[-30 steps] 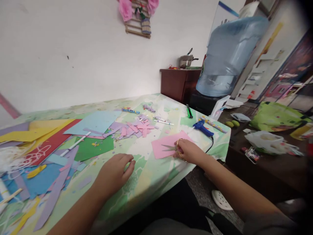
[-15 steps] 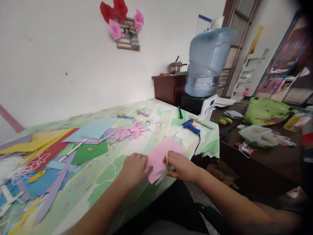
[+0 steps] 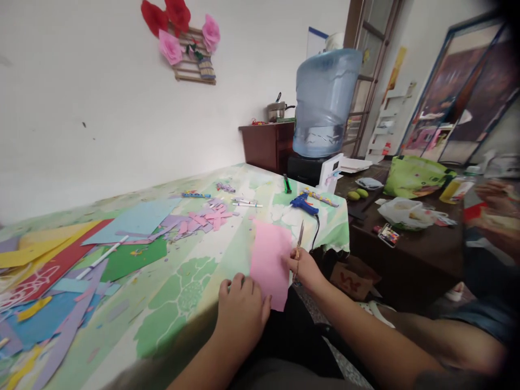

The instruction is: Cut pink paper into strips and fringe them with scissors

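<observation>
A pink sheet of paper (image 3: 271,260) stands partly raised at the table's near edge, its lower corner hanging past it. My left hand (image 3: 242,309) grips its lower left edge, the thumb lying over the front and the fingers bent at the side. Gold-handled scissors (image 3: 299,238) are in my right hand (image 3: 307,269), their blades pointing upward beside the sheet. The fingertips of that hand also touch the sheet's right edge. Beyond the sheet lies a pile of pink and purple paper strips (image 3: 209,216).
A blue glue gun (image 3: 304,203) with a cord and a green cutter (image 3: 287,184) lie near the table's far right corner. Coloured paper sheets (image 3: 132,219) spread leftward. A water dispenser bottle (image 3: 327,103) stands behind. At right are a dark table (image 3: 426,249) and another person's hand (image 3: 493,190).
The pink sheet has been lifted from lying flat and turned more upright. The scissors have swung from pointing down and left to pointing up. My view has shifted right, bringing another person into sight.
</observation>
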The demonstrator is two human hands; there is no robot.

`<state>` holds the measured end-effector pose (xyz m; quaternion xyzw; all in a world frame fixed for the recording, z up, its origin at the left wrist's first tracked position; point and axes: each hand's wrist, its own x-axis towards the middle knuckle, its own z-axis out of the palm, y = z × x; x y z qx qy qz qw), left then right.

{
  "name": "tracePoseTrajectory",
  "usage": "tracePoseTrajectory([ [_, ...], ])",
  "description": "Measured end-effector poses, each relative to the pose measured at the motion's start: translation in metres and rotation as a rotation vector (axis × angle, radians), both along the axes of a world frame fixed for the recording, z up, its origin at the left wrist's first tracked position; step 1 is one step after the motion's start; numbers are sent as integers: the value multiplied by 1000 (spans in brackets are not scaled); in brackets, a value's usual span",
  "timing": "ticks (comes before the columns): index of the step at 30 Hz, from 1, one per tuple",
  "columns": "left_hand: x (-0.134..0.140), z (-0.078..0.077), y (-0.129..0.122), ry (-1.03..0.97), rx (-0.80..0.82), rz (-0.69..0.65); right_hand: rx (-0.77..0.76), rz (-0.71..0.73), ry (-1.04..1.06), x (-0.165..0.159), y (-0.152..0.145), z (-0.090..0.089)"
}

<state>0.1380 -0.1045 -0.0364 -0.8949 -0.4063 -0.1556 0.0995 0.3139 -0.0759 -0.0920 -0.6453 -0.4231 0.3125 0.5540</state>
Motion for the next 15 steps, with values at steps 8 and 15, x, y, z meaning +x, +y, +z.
tracePoseTrajectory([
  [8,-21,13,42,-702,-396,24,185,120,339,-12,0,21],
  [15,-8,36,78,-1500,-1116,-339,181,533,625,-20,4,52],
])
